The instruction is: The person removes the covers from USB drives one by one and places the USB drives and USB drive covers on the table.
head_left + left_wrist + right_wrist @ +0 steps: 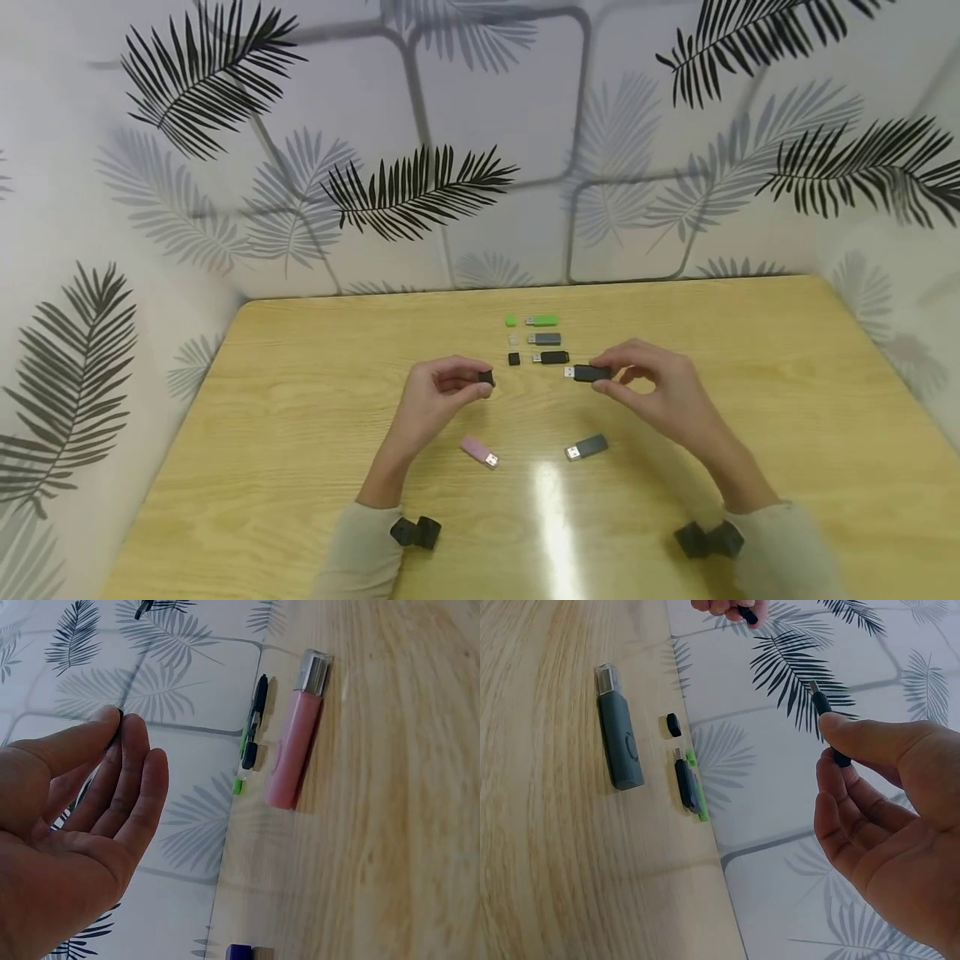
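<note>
Between thumb and fingertips, my left hand [442,396] pinches a small black USB cap [486,378]. My right hand [656,387] grips a black USB stick [588,373] by its rear end, its metal plug pointing left toward the cap. Cap and stick are apart, both held above the table. Nearer to me lie a pink USB stick [476,449] and a dark grey USB stick [587,447], plugs bare. In the right wrist view the held black stick [821,701] shows its plug tilted upward; the left wrist view shows only an edge of the cap [116,729].
Behind the hands, green [545,320], grey [547,339] and black [555,357] USB sticks form a column, with a green cap [511,321], a clear cap [513,340] and a black cap [513,359] to their left. The wooden table [300,433] meets a leaf-patterned backdrop [495,225].
</note>
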`<state>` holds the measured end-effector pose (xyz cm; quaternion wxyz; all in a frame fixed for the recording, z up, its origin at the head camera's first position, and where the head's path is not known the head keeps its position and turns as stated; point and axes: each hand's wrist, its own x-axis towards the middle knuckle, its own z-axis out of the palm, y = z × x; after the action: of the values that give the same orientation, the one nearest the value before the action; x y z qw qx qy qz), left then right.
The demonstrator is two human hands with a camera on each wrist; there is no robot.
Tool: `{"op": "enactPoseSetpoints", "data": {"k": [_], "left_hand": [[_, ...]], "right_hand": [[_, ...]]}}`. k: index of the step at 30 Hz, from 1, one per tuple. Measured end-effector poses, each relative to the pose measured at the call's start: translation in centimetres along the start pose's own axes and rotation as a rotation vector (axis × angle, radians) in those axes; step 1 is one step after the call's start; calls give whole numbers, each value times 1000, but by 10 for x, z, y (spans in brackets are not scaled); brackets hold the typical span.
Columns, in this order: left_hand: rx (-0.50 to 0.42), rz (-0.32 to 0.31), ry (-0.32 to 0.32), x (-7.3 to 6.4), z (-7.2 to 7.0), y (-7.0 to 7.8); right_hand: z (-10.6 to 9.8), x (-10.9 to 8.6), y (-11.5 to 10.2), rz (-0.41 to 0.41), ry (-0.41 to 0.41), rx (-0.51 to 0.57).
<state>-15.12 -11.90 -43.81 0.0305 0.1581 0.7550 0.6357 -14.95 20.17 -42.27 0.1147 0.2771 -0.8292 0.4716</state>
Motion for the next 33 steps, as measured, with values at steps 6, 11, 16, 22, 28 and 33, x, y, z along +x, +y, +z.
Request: {"op": "enactPoseSetpoints", "data": {"k": [6, 11, 16, 22, 28, 33], "left_hand": [[28, -7, 24, 2, 3, -6], [52, -16, 52, 3, 4, -9], [75, -34, 50, 3, 4, -10], [97, -75, 70, 2, 7, -12], [147, -58, 113, 0, 9, -13], [158, -52, 104, -1, 8, -14]], "right_hand": [[4, 0, 4, 48, -5, 18], [6, -1, 9, 107, -28, 34], [8, 0, 12, 139, -40, 19], [11, -1, 17, 182, -53, 24], [14, -2, 18, 192, -63, 24], [17, -1, 19, 220, -79, 19]]}}
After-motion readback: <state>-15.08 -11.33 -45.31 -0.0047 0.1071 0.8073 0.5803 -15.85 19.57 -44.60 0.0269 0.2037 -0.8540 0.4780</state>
